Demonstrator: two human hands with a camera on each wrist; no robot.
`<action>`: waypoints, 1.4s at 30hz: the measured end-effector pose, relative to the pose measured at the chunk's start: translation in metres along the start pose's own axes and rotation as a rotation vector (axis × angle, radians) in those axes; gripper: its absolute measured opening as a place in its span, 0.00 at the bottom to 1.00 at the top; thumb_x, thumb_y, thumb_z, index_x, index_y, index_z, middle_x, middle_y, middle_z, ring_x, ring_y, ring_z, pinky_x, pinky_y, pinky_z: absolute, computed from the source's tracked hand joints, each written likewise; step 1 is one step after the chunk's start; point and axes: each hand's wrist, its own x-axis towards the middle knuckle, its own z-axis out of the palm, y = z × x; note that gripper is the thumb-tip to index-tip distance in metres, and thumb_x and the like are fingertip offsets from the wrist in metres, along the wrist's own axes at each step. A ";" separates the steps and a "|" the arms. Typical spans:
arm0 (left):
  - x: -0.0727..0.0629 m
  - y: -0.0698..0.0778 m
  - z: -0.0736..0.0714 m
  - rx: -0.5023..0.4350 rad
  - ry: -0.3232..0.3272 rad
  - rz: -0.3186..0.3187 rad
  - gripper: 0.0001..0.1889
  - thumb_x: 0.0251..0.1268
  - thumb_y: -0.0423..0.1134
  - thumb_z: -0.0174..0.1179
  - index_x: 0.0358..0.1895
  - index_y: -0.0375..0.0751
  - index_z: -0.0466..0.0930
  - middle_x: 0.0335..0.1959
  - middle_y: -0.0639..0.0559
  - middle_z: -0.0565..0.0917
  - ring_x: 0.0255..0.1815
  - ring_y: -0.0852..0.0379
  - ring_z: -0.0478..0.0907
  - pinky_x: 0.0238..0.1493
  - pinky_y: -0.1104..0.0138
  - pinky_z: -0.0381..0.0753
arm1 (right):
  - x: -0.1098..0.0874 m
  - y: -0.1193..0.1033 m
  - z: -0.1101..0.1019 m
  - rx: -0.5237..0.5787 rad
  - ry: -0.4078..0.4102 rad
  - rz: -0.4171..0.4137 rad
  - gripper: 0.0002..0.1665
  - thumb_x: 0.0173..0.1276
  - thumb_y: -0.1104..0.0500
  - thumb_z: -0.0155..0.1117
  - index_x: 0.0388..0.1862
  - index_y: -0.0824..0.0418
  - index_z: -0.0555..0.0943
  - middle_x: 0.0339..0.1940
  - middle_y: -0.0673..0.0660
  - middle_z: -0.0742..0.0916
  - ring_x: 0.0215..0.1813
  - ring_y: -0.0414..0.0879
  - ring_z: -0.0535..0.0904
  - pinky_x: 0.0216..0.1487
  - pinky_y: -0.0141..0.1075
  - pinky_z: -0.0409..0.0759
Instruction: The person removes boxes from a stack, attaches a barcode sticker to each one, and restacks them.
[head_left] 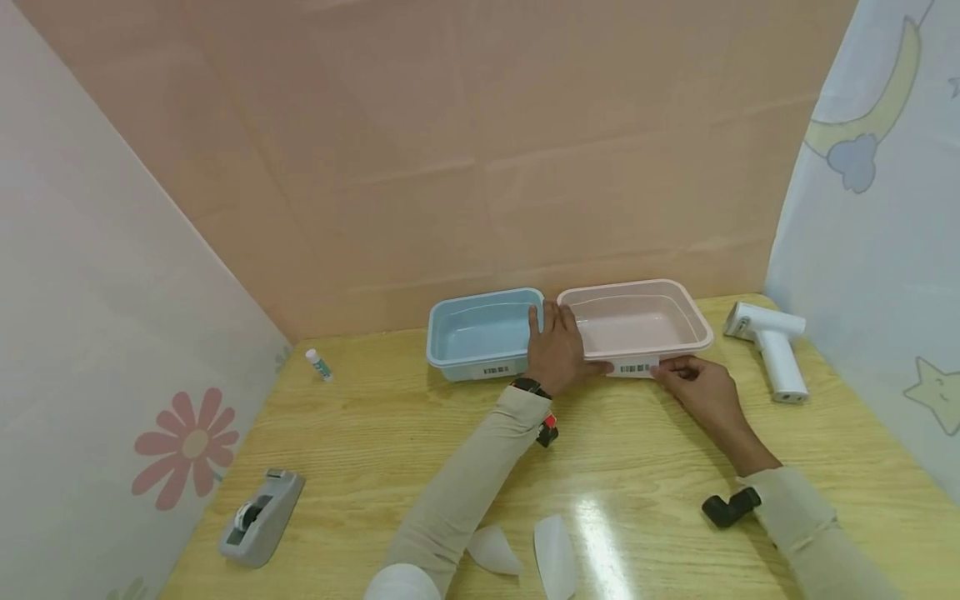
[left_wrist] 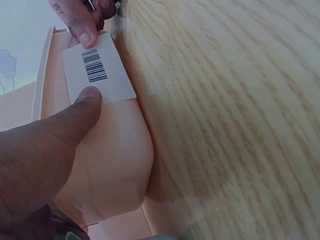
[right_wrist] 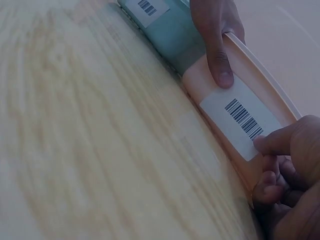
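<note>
A white barcode label (head_left: 635,367) lies against the front wall of the pink plastic bin (left_wrist: 117,145). My left hand (head_left: 557,350) grips the bin's left end, fingers over the rim. In the left wrist view, the left thumb (left_wrist: 87,102) presses on the label's near end. At the label's other end, my right hand (head_left: 703,390) pinches the edge, the thumb on its face and the other fingers curled under, as the right wrist view shows. Close on the left stands a blue bin (head_left: 442,350) with its own barcode label (head_left: 496,370) on the front.
A white gun-shaped device (head_left: 776,354) lies to the right of the pink bin. On the left are a glue stick (head_left: 318,365) and a grey tape dispenser (head_left: 262,518). Pieces of white paper (head_left: 555,554) lie near the front. A draped wall (head_left: 480,150) rises behind the bins.
</note>
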 end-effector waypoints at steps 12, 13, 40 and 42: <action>0.000 0.000 -0.001 -0.001 -0.011 -0.001 0.72 0.42 0.90 0.47 0.77 0.29 0.53 0.76 0.34 0.62 0.80 0.42 0.51 0.76 0.45 0.45 | 0.001 -0.003 0.003 0.009 0.034 0.021 0.25 0.68 0.37 0.67 0.43 0.59 0.87 0.36 0.55 0.87 0.33 0.40 0.78 0.31 0.30 0.75; 0.000 0.000 -0.001 -0.002 -0.014 -0.001 0.72 0.42 0.90 0.46 0.77 0.29 0.53 0.76 0.34 0.62 0.80 0.42 0.51 0.76 0.45 0.45 | 0.001 -0.003 0.004 0.013 0.042 0.027 0.25 0.67 0.38 0.67 0.42 0.58 0.87 0.35 0.55 0.87 0.33 0.41 0.78 0.31 0.31 0.75; 0.000 -0.001 -0.008 -0.013 -0.060 -0.011 0.70 0.46 0.88 0.47 0.78 0.30 0.51 0.77 0.35 0.60 0.80 0.42 0.50 0.77 0.46 0.44 | 0.004 -0.005 0.015 0.052 0.177 0.007 0.16 0.63 0.45 0.75 0.34 0.58 0.90 0.37 0.50 0.90 0.29 0.37 0.81 0.29 0.28 0.75; 0.001 0.000 -0.008 -0.017 -0.058 -0.011 0.70 0.46 0.88 0.47 0.78 0.30 0.52 0.77 0.35 0.60 0.80 0.42 0.50 0.77 0.46 0.43 | 0.004 -0.005 0.015 0.059 0.188 0.002 0.16 0.64 0.46 0.75 0.33 0.58 0.90 0.38 0.50 0.89 0.29 0.36 0.81 0.28 0.27 0.75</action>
